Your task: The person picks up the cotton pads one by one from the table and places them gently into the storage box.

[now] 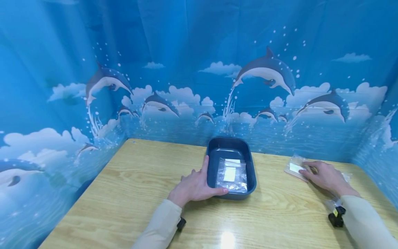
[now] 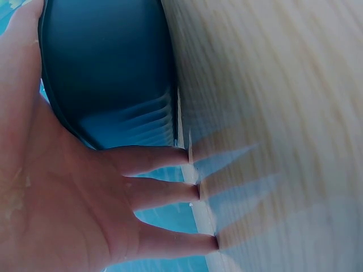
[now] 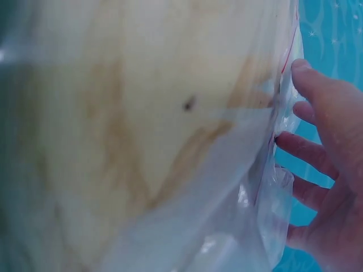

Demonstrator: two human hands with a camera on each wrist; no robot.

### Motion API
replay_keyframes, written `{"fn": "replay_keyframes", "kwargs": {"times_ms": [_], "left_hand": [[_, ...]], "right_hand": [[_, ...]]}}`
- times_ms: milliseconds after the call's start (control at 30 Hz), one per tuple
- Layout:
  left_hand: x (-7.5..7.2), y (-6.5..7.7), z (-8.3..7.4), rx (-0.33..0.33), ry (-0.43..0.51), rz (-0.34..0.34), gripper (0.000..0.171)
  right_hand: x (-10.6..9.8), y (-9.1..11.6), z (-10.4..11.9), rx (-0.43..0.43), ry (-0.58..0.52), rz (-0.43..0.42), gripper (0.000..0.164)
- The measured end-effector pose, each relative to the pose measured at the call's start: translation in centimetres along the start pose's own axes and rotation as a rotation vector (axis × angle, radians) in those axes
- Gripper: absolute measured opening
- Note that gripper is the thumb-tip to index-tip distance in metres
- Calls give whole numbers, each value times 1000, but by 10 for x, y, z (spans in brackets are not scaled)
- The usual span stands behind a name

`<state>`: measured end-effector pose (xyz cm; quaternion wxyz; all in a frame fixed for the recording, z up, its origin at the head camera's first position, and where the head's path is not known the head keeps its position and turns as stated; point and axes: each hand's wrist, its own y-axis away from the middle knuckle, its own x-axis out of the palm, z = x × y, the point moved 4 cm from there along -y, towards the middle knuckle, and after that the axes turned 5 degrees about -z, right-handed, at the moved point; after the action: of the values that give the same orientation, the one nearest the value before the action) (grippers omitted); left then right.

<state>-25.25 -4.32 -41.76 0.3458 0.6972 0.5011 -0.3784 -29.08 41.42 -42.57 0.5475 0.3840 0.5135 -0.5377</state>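
Observation:
A dark blue plastic tub [image 1: 253,169] stands on the table, with clear zip bags [image 1: 239,178] holding white labels or cards lying in it. My left hand [image 1: 194,185] rests against the tub's near left corner. Its thumb reaches across the near rim, and in the left wrist view its other fingers [image 2: 164,191] are straight, tips at the tabletop. Over at the right, my right hand [image 1: 326,176] touches a clear zip bag [image 1: 293,166] with a white card inside. In the right wrist view its fingers [image 3: 309,156] are spread along the bag's edge, without a clear pinch.
More clear plastic [image 1: 346,177] lies beyond and under the right wrist on the wooden table [image 1: 149,173]. A blue dolphin-print curtain [image 1: 186,69] rises along the table's back edge and both sides, close behind the tub.

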Motion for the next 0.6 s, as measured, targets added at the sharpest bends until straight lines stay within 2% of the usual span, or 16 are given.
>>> {"fn": "replay_keyframes", "kwargs": {"times_ms": [333, 500, 600], "left_hand": [[-2, 1, -1, 10, -3, -2, 134], [-2, 0, -1, 8, -5, -1, 133], [-2, 1, -1, 5, -7, -2, 133]], "right_hand": [[0, -1, -1, 15, -30, -19, 37], [-1, -2, 0, 37, -51, -22, 29], [-1, -2, 3, 18, -56, -33, 27]]}}
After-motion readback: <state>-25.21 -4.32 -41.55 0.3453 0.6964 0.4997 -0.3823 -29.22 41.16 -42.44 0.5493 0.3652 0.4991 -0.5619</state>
